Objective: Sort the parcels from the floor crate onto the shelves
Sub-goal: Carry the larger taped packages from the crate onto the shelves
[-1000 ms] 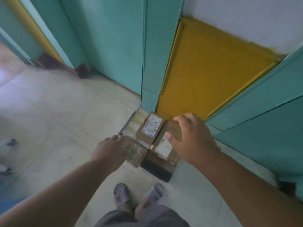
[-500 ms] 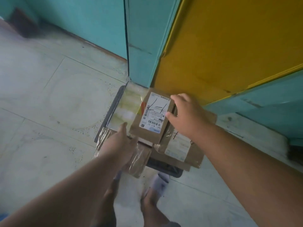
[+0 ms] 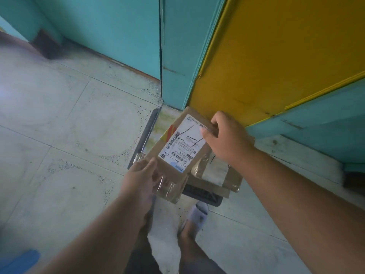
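Pale floor tiles (image 3: 59, 119) below, crate (image 3: 146, 133) by the teal wall: right hand (image 3: 227, 139) pinches the labelled parcel (image 3: 177, 147) above it, left hand (image 3: 144, 175) grips the taped parcel (image 3: 169, 188). Pick-up step; next, carry to shelves.

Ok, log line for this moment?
phase: pickup | right hand: grips labelled parcel | left hand: holds taped parcel | crate: parcels remain

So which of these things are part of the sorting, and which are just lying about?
Part of the job:
- labelled parcel, held by both hands: left, right
- taped parcel
- black crate

Just there:
- slipper
- yellow panel
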`<action>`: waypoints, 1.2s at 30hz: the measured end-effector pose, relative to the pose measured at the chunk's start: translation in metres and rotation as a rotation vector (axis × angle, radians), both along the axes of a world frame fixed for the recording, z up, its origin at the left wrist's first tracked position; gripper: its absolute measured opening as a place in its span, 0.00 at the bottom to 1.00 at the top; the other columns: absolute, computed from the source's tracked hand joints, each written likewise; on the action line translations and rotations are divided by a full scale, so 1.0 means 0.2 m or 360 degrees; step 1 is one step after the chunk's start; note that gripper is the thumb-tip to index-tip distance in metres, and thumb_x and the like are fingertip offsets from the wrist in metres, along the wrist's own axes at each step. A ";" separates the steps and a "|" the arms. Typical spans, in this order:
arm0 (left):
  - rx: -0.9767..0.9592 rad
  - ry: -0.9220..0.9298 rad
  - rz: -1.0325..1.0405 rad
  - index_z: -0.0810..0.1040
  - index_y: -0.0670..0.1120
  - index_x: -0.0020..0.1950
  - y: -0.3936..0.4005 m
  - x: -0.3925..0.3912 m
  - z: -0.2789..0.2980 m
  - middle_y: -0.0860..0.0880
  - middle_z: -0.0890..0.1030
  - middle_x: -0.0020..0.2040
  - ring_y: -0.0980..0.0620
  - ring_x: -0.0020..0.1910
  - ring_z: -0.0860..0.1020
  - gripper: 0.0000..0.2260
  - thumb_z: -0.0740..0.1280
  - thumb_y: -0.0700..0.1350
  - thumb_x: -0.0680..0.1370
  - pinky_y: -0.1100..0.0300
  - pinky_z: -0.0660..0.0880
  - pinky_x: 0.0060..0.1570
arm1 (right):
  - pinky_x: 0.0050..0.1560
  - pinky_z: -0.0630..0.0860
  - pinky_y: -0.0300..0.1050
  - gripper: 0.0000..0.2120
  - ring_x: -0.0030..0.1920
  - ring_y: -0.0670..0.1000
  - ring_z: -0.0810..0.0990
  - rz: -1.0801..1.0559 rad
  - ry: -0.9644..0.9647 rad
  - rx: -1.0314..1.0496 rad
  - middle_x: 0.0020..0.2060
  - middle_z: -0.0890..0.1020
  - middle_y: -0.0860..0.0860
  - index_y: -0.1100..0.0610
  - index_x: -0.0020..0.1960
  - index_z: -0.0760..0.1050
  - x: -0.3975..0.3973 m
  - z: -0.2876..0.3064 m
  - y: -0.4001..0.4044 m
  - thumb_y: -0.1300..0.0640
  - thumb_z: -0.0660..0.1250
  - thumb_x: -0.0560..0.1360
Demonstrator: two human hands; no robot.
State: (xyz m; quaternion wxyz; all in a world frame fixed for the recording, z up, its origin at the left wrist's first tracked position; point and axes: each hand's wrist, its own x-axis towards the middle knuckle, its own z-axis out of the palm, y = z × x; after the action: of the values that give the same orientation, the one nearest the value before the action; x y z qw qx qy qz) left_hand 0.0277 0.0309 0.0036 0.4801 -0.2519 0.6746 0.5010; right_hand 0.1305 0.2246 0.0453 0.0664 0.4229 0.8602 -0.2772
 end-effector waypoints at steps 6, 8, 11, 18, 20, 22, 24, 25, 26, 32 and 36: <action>0.0473 0.0079 -0.0474 0.73 0.60 0.62 -0.16 0.03 0.62 0.50 0.86 0.51 0.46 0.49 0.86 0.19 0.69 0.38 0.78 0.45 0.83 0.46 | 0.42 0.72 0.46 0.26 0.46 0.49 0.77 -0.0034 0.0120 0.0007 0.47 0.77 0.46 0.46 0.74 0.63 0.17 0.71 -0.20 0.42 0.65 0.79; 0.0572 0.0155 -0.0676 0.73 0.59 0.63 -0.18 0.02 0.74 0.49 0.86 0.51 0.46 0.49 0.85 0.21 0.68 0.35 0.78 0.47 0.83 0.45 | 0.39 0.72 0.45 0.31 0.39 0.47 0.74 -0.0058 0.0064 0.0015 0.40 0.73 0.43 0.39 0.78 0.54 0.26 0.90 -0.27 0.40 0.63 0.79; 0.0612 0.0254 -0.0928 0.74 0.58 0.60 -0.16 0.01 0.86 0.49 0.84 0.54 0.47 0.50 0.84 0.20 0.71 0.36 0.76 0.50 0.81 0.46 | 0.38 0.72 0.44 0.25 0.40 0.45 0.75 -0.0233 0.0002 0.0059 0.43 0.76 0.45 0.41 0.74 0.62 0.43 1.06 -0.39 0.42 0.64 0.79; 0.0758 0.0580 -0.1441 0.77 0.53 0.62 0.01 0.23 1.13 0.55 0.84 0.52 0.51 0.51 0.83 0.14 0.73 0.45 0.76 0.48 0.81 0.55 | 0.26 0.68 0.29 0.15 0.37 0.40 0.78 -0.1135 0.0130 -0.0014 0.53 0.78 0.49 0.48 0.60 0.66 0.90 1.27 -0.74 0.46 0.67 0.78; 0.0844 0.0746 -0.1557 0.76 0.52 0.63 0.05 0.40 1.22 0.55 0.84 0.53 0.52 0.51 0.82 0.15 0.73 0.47 0.77 0.51 0.81 0.51 | 0.30 0.74 0.34 0.14 0.38 0.41 0.81 -0.1353 0.0215 -0.0105 0.49 0.82 0.48 0.48 0.56 0.65 1.08 1.33 -0.85 0.46 0.67 0.78; 0.0972 0.0860 -0.1693 0.75 0.55 0.65 0.09 0.61 1.31 0.56 0.83 0.55 0.58 0.49 0.82 0.18 0.73 0.49 0.76 0.61 0.77 0.44 | 0.34 0.78 0.39 0.13 0.39 0.43 0.84 -0.1550 0.0323 -0.0137 0.46 0.84 0.47 0.48 0.53 0.66 1.28 1.37 -0.96 0.45 0.68 0.77; 0.1107 0.0815 -0.1788 0.74 0.59 0.64 0.12 0.85 1.37 0.58 0.82 0.54 0.64 0.45 0.81 0.19 0.74 0.48 0.76 0.67 0.75 0.41 | 0.32 0.75 0.36 0.12 0.37 0.41 0.84 -0.1704 0.0410 -0.0113 0.44 0.85 0.45 0.48 0.51 0.67 1.50 1.40 -1.04 0.46 0.69 0.77; 0.1152 0.0780 -0.1848 0.73 0.63 0.62 0.14 0.99 1.40 0.60 0.82 0.53 0.67 0.43 0.81 0.19 0.74 0.47 0.76 0.67 0.76 0.42 | 0.31 0.74 0.33 0.11 0.37 0.39 0.83 -0.1758 0.0449 -0.0104 0.44 0.84 0.43 0.48 0.52 0.67 1.62 1.41 -1.08 0.47 0.68 0.77; 0.1206 0.0738 -0.1881 0.73 0.66 0.61 0.15 1.13 1.41 0.60 0.81 0.53 0.67 0.43 0.81 0.20 0.74 0.47 0.76 0.64 0.78 0.46 | 0.31 0.73 0.32 0.10 0.38 0.38 0.83 -0.1798 0.0490 -0.0102 0.44 0.84 0.42 0.47 0.54 0.68 1.74 1.42 -1.11 0.47 0.67 0.78; 0.1392 0.0405 -0.1978 0.65 0.58 0.75 0.15 2.13 1.50 0.50 0.80 0.63 0.55 0.53 0.83 0.34 0.76 0.43 0.74 0.49 0.76 0.63 | 0.30 0.73 0.29 0.04 0.37 0.40 0.83 -0.2141 0.0919 -0.0049 0.43 0.84 0.44 0.47 0.54 0.75 2.56 1.48 -1.27 0.51 0.67 0.80; 0.1410 0.0367 -0.2237 0.65 0.56 0.75 0.14 2.70 1.56 0.54 0.75 0.66 0.60 0.55 0.78 0.33 0.76 0.49 0.73 0.47 0.74 0.65 | 0.39 0.82 0.39 0.06 0.40 0.46 0.86 -0.2462 0.1193 0.0132 0.41 0.85 0.44 0.50 0.56 0.76 3.03 1.52 -1.32 0.50 0.66 0.80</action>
State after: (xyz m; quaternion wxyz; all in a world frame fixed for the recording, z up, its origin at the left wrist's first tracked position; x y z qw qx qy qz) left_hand 0.5678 0.0579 0.3155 0.6631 0.4918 0.4602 0.3264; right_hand 0.7371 -0.0392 0.3491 -0.4451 0.7728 0.3048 -0.3341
